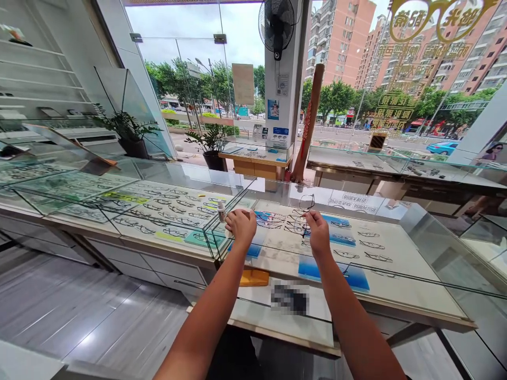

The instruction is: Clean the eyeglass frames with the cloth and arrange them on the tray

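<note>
My right hand point(319, 235) pinches a thin-rimmed pair of eyeglasses point(307, 202), held up above the glass display counter point(277, 184). Part of the frame hangs in front of the glasses laid out behind it, so its outline is hard to follow. To the left, my left hand point(242, 228) has its fingers curled around a small white bottle point(221, 212), whose top sticks out beside the knuckles. The rest of the bottle is mostly hidden by the hand. Rows of eyeglass frames point(371, 244) lie under the glass, some on blue cards point(336, 272).
Below the counter top, a pulled-out shelf point(285, 324) carries an orange-yellow object point(253, 277) and a blurred-out dark item point(290, 298). More glass cases stretch left, with a potted plant point(132, 138) behind. A wooden post point(311, 124) and wall fan point(276, 26) stand beyond.
</note>
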`<move>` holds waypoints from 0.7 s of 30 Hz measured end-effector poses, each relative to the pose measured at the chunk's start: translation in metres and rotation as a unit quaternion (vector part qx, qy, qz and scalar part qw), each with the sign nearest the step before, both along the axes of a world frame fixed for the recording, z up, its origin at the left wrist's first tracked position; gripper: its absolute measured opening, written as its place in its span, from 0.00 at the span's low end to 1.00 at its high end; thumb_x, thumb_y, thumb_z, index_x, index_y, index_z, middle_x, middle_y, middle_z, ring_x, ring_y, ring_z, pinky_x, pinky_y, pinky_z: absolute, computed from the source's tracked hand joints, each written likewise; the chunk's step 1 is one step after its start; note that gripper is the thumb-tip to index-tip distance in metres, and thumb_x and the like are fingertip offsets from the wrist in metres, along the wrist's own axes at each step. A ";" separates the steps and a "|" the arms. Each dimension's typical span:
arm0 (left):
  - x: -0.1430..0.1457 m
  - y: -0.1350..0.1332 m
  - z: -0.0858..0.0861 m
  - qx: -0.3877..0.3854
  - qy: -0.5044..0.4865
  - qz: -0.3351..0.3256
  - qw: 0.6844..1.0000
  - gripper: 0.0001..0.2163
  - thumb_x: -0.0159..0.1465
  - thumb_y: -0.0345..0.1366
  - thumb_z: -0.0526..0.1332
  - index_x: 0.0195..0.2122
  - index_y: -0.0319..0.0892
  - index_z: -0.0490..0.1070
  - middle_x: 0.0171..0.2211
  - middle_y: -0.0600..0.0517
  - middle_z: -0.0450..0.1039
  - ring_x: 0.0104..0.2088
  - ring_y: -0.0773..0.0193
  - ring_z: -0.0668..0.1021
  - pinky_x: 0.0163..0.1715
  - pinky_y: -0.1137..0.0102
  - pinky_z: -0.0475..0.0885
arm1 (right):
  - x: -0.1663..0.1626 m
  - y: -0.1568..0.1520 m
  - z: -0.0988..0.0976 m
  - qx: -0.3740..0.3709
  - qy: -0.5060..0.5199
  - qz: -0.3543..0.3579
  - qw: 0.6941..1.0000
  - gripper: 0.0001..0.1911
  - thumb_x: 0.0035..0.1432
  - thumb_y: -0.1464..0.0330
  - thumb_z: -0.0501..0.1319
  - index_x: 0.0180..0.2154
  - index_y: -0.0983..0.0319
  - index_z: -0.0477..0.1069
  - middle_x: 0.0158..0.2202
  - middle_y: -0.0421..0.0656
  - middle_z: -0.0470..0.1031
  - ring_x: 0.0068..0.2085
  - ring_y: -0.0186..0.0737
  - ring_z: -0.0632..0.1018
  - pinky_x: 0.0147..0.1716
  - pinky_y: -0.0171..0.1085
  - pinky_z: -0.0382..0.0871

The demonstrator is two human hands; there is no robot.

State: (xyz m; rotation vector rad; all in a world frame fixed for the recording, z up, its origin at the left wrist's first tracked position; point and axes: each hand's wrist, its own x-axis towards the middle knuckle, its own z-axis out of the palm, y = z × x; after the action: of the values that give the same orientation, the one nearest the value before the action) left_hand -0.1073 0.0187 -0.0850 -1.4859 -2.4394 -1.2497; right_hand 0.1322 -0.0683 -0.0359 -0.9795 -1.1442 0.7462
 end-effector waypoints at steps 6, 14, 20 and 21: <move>-0.002 -0.004 0.001 -0.010 0.011 -0.011 1.000 0.16 0.70 0.47 0.57 0.40 0.39 0.76 0.54 0.30 0.72 0.60 0.31 0.70 0.58 0.41 0.66 | 0.036 -0.023 0.039 -0.052 -0.024 0.055 0.997 0.16 0.56 0.51 0.66 0.32 0.58 0.78 0.36 0.43 0.77 0.39 0.44 0.71 0.44 0.43 0.65; 0.016 -0.050 0.064 0.180 0.010 -0.248 0.952 0.11 0.70 0.44 0.60 0.35 0.42 0.74 0.39 0.43 0.77 0.46 0.50 0.79 0.53 0.55 0.74 | 0.083 -0.047 0.118 -0.066 -0.148 0.161 0.974 0.14 0.54 0.55 0.68 0.29 0.59 0.79 0.33 0.41 0.77 0.36 0.40 0.69 0.41 0.42 0.61; 0.052 -0.130 0.140 0.254 -0.030 -0.532 0.807 0.37 0.61 0.52 0.75 0.69 0.50 0.66 0.65 0.41 0.73 0.63 0.47 0.78 0.59 0.53 0.78 | 0.083 -0.069 0.150 -0.106 -0.170 0.339 0.919 0.16 0.55 0.54 0.72 0.29 0.61 0.78 0.32 0.42 0.77 0.32 0.38 0.68 0.36 0.41 0.62; 0.055 -0.138 0.148 0.254 -0.034 -0.544 0.799 0.37 0.61 0.52 0.76 0.68 0.50 0.67 0.64 0.41 0.75 0.62 0.47 0.80 0.58 0.53 0.80 | 0.082 -0.072 0.155 -0.102 -0.179 0.349 0.914 0.16 0.55 0.54 0.73 0.29 0.61 0.78 0.31 0.42 0.77 0.32 0.38 0.69 0.36 0.41 0.63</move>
State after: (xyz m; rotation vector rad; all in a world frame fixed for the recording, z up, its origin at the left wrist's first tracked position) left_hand -0.0520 -0.1194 0.0630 -2.6796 -0.8978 -1.8377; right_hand 0.2145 -0.1401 0.1190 -0.8951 -1.8060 1.3125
